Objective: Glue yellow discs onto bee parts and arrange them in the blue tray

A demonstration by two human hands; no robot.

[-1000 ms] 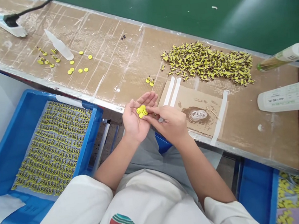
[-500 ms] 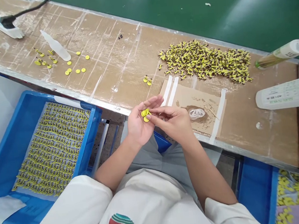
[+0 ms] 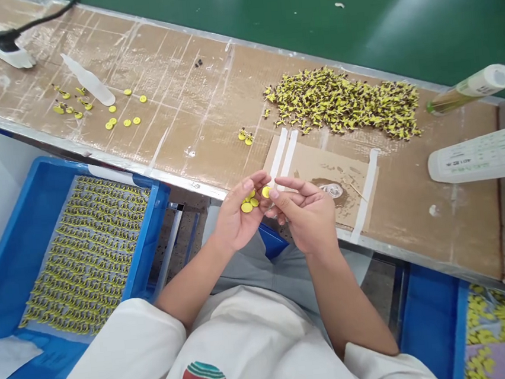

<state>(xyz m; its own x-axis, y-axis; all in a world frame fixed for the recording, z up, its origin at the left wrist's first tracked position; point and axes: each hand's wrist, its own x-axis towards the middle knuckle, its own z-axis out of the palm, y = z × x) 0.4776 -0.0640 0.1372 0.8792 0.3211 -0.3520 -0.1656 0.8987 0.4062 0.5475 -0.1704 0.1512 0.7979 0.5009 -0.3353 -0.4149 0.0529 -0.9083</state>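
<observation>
Several small yellow discs (image 3: 247,206) lie in the cupped palm of my left hand (image 3: 237,220), its fingers curled around them. Between the thumb and fingers of my right hand (image 3: 306,214) is pinched one yellow disc (image 3: 266,192), held beside the left fingertips. Both hands are over the table's front edge. Just beyond them stand two small yellow-and-dark figures on yellow discs (image 3: 245,136). Right of my hands, a cardboard sheet (image 3: 308,163) taped to the table bears a clear wet blob (image 3: 332,191) and a thin stick.
A heap of yellow-and-dark pieces (image 3: 343,106) covers the back right, near two plastic bottles (image 3: 470,88). At left lie a white dropper bottle (image 3: 89,80), loose yellow discs (image 3: 127,123) and a power strip (image 3: 2,50). Blue trays (image 3: 0,261) with yellow pieces stand below on both sides.
My right hand has drawn back a little to the right from the left palm with one yellow disc between thumb and fingers. The left fingers have curled up more.
</observation>
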